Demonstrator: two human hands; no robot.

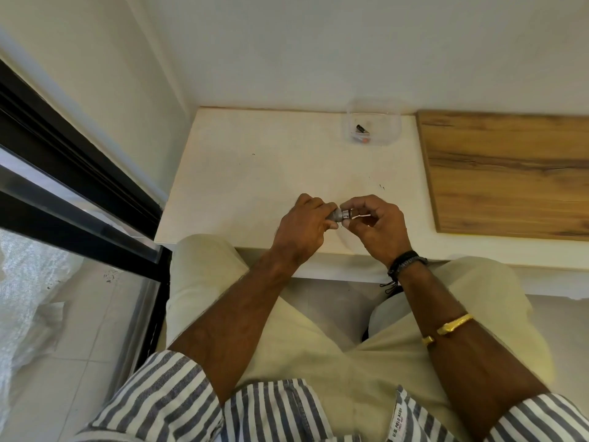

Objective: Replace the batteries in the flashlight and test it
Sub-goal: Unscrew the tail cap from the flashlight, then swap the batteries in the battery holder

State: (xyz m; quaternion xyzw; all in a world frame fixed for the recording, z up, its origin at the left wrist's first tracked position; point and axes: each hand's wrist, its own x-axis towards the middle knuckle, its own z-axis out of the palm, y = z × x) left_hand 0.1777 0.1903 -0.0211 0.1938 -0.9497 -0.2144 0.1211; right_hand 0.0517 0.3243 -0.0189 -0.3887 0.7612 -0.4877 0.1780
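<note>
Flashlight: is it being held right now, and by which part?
Yes, in both hands. The left hand wraps the small grey metal flashlight by its body; the right hand pinches its silver end between thumb and fingers.

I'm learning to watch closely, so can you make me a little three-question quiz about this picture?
1. True or false: both hands hold the flashlight.
2. Where is the clear plastic box? A) near the back wall B) on the person's lap C) on the wooden board
3. Fill in: the gold bangle is on the ___ arm.

Key: 1 true: left hand and right hand both grip it. 2 A. 3 right.
</note>
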